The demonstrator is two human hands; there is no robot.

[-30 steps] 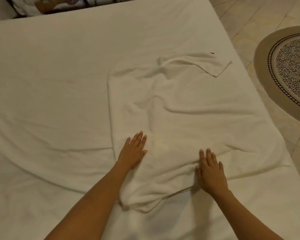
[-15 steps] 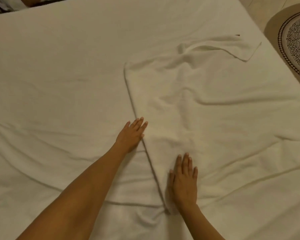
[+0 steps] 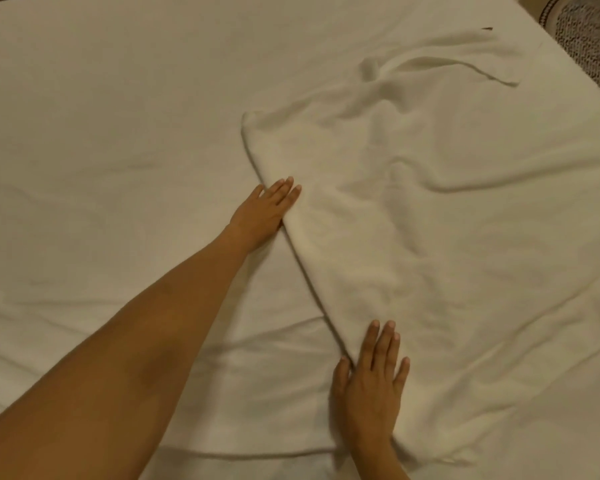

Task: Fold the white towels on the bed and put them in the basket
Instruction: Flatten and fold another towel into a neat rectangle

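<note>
A white towel (image 3: 413, 209) lies spread and wrinkled on the white bed sheet (image 3: 111, 126), its folded left edge running diagonally from upper left to lower right. My left hand (image 3: 267, 211) rests flat with straight fingers against that edge near its middle. At the near corner of the towel my right hand (image 3: 374, 375) presses flat, fingers straight and slightly spread. The far right corner of the towel (image 3: 499, 72) is turned over. No basket is in view.
The right edge of the bed (image 3: 568, 60) runs along the upper right, with a patterned round rug (image 3: 596, 39) on the floor beyond it. Bare sheet stretches to the left and far side of the towel.
The view has shifted, so the towel sits further right. Both hands have slid left across the towel to its left folded edge, staying flat on the cloth.
</note>
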